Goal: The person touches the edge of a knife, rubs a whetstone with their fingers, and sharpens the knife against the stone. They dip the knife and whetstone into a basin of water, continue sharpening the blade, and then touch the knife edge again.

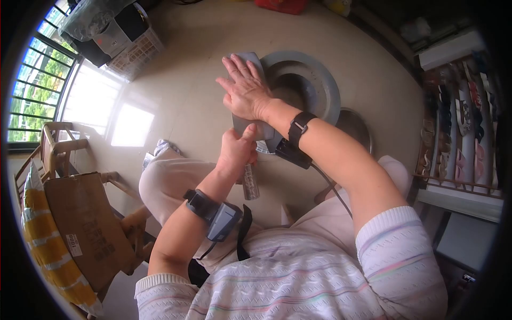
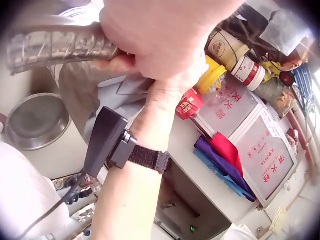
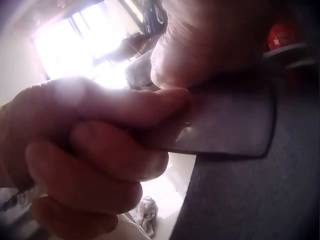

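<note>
My left hand (image 1: 237,152) grips the patterned metal handle (image 1: 250,181) of what looks like a broad-bladed knife. In the left wrist view, the handle (image 2: 55,47) sticks out past the curled fingers. Its dark flat blade (image 3: 232,122) shows in the right wrist view, with the left thumb (image 3: 155,100) laid along it. Under the blade is a dark grey slab (image 3: 240,200), at the side of a round grey basin (image 1: 328,88). My right hand (image 1: 245,90) presses flat over the blade, fingers straight and spread; much of the blade is hidden beneath it.
A round metal pan (image 2: 40,122) stands on the floor beside the basin, near the right knee. Shoe racks (image 1: 461,122) line the right side. On the left are a wooden chair (image 1: 53,144), a cardboard box (image 1: 85,218) and a white basket (image 1: 136,56). A red bag (image 1: 280,5) lies far ahead.
</note>
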`<action>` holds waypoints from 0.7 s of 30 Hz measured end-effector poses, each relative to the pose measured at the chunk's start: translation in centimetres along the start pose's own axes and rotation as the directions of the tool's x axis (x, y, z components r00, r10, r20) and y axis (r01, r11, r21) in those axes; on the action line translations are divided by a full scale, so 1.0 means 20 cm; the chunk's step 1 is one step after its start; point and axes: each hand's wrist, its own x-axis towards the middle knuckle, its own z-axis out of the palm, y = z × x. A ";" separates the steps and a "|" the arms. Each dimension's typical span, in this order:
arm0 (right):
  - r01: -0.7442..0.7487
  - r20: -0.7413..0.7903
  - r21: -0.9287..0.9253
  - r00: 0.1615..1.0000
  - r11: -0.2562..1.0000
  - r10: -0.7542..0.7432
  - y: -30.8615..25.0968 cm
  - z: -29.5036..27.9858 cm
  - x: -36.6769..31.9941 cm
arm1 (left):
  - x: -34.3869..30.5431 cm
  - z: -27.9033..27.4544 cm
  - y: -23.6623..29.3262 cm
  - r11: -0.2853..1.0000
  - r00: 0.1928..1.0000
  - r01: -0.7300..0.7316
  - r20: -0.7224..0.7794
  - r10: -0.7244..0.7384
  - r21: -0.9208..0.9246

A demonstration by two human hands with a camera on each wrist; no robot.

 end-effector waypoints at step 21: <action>-0.006 0.026 0.027 1.000 1.000 0.005 -0.14 0.00 -0.20 | -0.19 -0.01 -0.13 0.997 0.997 0.004 0.071 0.001 -0.073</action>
